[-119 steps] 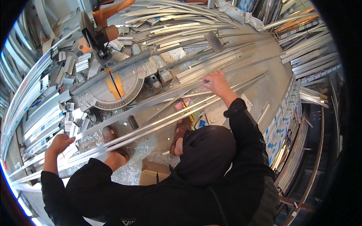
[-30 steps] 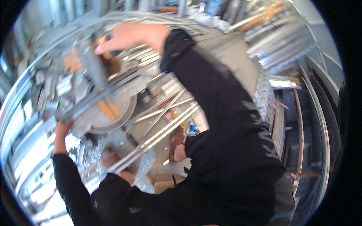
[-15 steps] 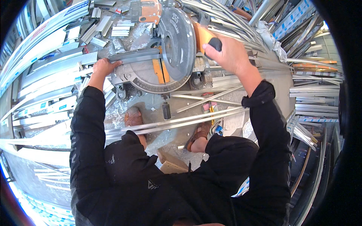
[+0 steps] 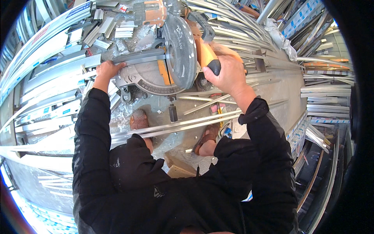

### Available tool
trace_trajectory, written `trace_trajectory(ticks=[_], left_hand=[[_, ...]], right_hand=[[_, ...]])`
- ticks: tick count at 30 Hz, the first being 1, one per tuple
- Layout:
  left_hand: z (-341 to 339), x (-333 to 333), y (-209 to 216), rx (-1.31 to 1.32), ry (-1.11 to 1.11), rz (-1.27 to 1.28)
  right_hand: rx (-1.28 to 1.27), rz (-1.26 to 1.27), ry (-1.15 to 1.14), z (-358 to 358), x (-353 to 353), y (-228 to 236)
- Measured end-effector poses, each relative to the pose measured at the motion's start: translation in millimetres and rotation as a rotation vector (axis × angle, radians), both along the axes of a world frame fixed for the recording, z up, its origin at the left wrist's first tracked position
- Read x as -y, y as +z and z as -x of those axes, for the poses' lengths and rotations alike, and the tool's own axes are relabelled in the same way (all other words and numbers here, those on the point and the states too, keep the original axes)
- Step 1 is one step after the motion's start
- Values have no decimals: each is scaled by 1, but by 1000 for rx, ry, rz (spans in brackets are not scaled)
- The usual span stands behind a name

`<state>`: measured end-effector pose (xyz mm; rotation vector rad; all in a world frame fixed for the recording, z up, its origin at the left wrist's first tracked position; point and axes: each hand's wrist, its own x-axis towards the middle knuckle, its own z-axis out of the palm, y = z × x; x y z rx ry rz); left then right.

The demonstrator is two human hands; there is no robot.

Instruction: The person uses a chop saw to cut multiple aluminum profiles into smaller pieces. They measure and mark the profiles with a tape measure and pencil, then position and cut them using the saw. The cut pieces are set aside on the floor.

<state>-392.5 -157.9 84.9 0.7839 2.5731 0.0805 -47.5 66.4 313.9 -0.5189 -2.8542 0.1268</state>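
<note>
An orange and black mitre saw stands in front of me, its round grey blade guard over the turntable. My right hand is closed around the saw's orange and black handle. A grey metal profile lies along the fence, and its right end goes in at the guard. At the left end of the fence, my left hand grips the profile, thumb pointing right along it. The blade and the cut point are hidden behind the guard.
Long metal profiles cross low in front of my legs. Stacked profiles lie at left, more at right. Short offcuts lie behind the saw. A cardboard box sits between my feet.
My right hand has moved nearer and slightly left, bringing the saw's handle and head down. The left hand and the profile stay where they were.
</note>
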Motion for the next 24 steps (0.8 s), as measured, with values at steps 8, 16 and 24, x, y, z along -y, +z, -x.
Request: trace_trajectory(ticks=[8, 16, 24], left_hand=[[0, 0, -3, -24, 2, -4], [3, -1, -6, -10, -24, 32], [2, -2, -4, -1, -8, 51]], right_hand=[[35, -22, -49, -6, 8, -3], [17, 9, -49, -10, 11, -11], [4, -7, -48, -14, 13, -18]])
